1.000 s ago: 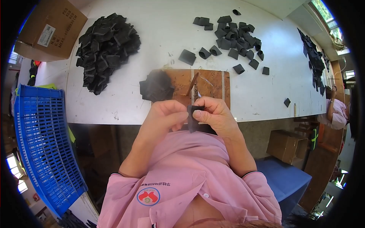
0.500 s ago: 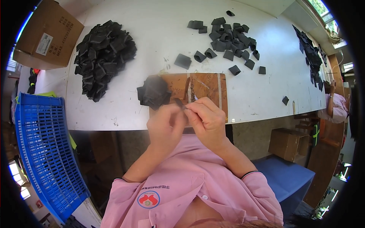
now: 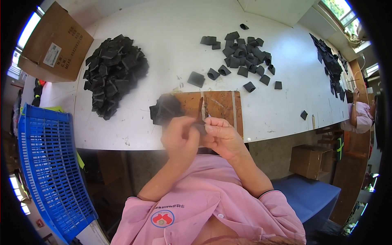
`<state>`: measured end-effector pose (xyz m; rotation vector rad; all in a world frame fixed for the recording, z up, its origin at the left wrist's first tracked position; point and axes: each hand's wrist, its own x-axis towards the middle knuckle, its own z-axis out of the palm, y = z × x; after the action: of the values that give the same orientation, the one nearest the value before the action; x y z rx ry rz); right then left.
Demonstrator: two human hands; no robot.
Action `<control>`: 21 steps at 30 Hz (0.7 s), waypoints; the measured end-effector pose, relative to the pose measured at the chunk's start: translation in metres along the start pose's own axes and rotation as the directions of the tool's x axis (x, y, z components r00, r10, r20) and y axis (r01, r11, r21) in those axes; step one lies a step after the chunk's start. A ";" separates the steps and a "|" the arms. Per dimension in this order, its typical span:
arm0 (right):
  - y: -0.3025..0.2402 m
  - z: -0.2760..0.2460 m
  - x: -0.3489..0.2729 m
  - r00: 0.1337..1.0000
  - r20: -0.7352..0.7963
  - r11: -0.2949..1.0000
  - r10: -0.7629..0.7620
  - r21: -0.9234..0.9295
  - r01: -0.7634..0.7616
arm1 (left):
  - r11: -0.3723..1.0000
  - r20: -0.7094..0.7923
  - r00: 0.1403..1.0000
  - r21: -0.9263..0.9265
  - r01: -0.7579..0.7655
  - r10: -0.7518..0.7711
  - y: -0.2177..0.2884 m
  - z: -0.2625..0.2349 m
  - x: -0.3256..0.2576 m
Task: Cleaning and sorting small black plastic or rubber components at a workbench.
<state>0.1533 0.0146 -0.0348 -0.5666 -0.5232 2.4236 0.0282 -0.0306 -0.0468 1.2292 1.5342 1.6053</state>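
Black piece (image 3: 200, 128) shifted lower; now between left hand (image 3: 179, 139) and right hand (image 3: 224, 139).

Both forearms were angled inward and forward from elbows set wide apart and bent at either side of the torso (image 3: 196, 183). The left forearm (image 3: 159, 179) was slanted toward the right, and the right forearm (image 3: 253, 173) was slanted toward the left, so that the hands were brought close together in front of the waist. The left hand (image 3: 179, 136) was blurred; its fingers could be seen curled toward the right hand (image 3: 224, 136), but their exact closure could not be made out. On the right, the thumb (image 3: 213, 130) and forefinger were pinched together, pointed leftward, with the other fingers bent beneath them. Both arms were left bare below the elbows.
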 end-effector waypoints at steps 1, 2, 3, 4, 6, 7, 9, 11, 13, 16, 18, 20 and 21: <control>-0.004 0.004 -0.001 0.999 -0.049 0.992 -0.006 -0.123 0.000 | 0.999 -0.034 0.999 -0.008 0.042 -0.042 0.002 0.002 0.000; -0.008 0.009 -0.002 0.995 -0.099 0.970 -0.018 -0.241 -0.007 | 0.996 -0.067 0.994 -0.017 0.085 -0.086 0.005 0.003 0.002; -0.015 0.015 -0.004 0.994 -0.093 0.902 -0.062 -0.432 0.016 | 0.913 -0.008 0.950 -0.281 0.297 -0.311 0.019 0.001 0.010; -0.022 0.021 -0.003 0.994 -0.090 0.900 -0.068 -0.435 0.023 | 0.751 0.156 0.914 -0.527 0.398 -0.375 0.021 -0.006 0.020; -0.038 0.039 0.002 0.972 0.028 0.719 -0.234 -0.667 0.193 | 0.060 0.588 0.788 -0.793 0.606 -0.182 0.024 -0.020 0.037; -0.048 0.052 0.004 0.957 0.074 0.674 -0.280 -0.694 0.251 | 0.063 0.582 0.792 -0.797 0.600 -0.182 0.034 -0.020 0.043; -0.063 0.058 0.016 0.967 0.093 0.707 -0.236 -0.666 0.236 | -0.229 0.687 0.725 -0.714 0.662 -0.045 0.057 -0.020 0.052; -0.065 0.044 0.031 0.990 0.083 0.818 -0.110 -0.558 0.137 | -0.150 0.664 0.726 -0.747 0.647 -0.177 0.037 -0.022 0.055; -0.052 0.023 0.037 0.985 0.122 0.833 -0.121 -0.528 0.168 | -0.007 0.650 0.713 -0.741 0.672 -0.263 0.011 -0.025 0.053; -0.045 0.021 0.032 0.984 0.085 0.834 -0.153 -0.523 0.175 | 0.555 0.307 0.888 -0.697 0.454 -0.341 0.027 -0.013 0.045; -0.045 0.025 0.030 0.916 0.030 0.541 -0.401 -0.799 0.263 | 0.697 0.238 0.911 -0.588 0.411 -0.336 0.034 -0.011 0.050; -0.043 0.030 0.022 0.778 0.145 0.299 -0.611 -0.868 0.396 | 0.956 -0.016 0.995 -0.276 -0.098 0.097 0.036 -0.004 0.057; -0.042 0.032 0.018 0.596 0.288 0.024 -0.750 -0.888 0.459 | 0.953 0.048 0.986 -0.269 -0.143 0.162 0.044 -0.008 0.059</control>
<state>0.1427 0.0500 0.0072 -0.8385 -1.6688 0.9095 0.0056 0.0118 0.0094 1.2629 1.1607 1.7806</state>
